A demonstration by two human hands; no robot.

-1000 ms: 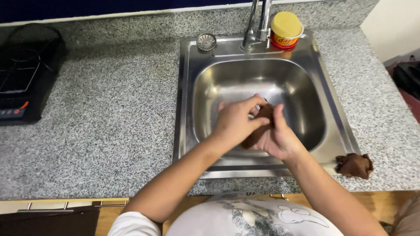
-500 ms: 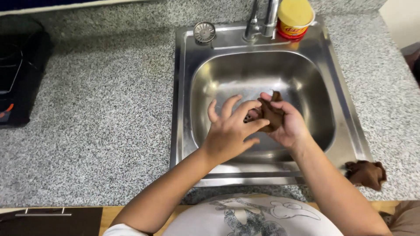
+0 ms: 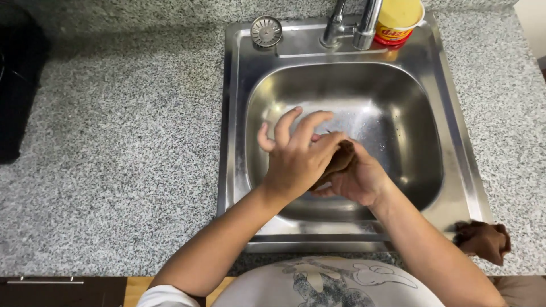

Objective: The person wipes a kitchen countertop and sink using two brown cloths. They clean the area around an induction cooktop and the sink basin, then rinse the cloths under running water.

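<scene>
Over the steel sink (image 3: 239,142) my two hands meet around a small brown cloth (image 3: 341,162). My right hand (image 3: 361,179) cups the cloth from below and grips it. My left hand (image 3: 296,153) lies on top of it with fingers spread, its palm pressing on the cloth. Most of the cloth is hidden between the hands.
A tap (image 3: 352,23) rises at the sink's back rim, with a round metal strainer (image 3: 266,30) to its left and a yellow tub (image 3: 398,20) to its right. Another crumpled brown cloth (image 3: 483,241) lies on the speckled granite counter (image 3: 114,142). A black appliance (image 3: 17,91) stands far left.
The view has shifted closer over the sink. My left hand has moved over the cloth and now covers it; the right hand still holds it.
</scene>
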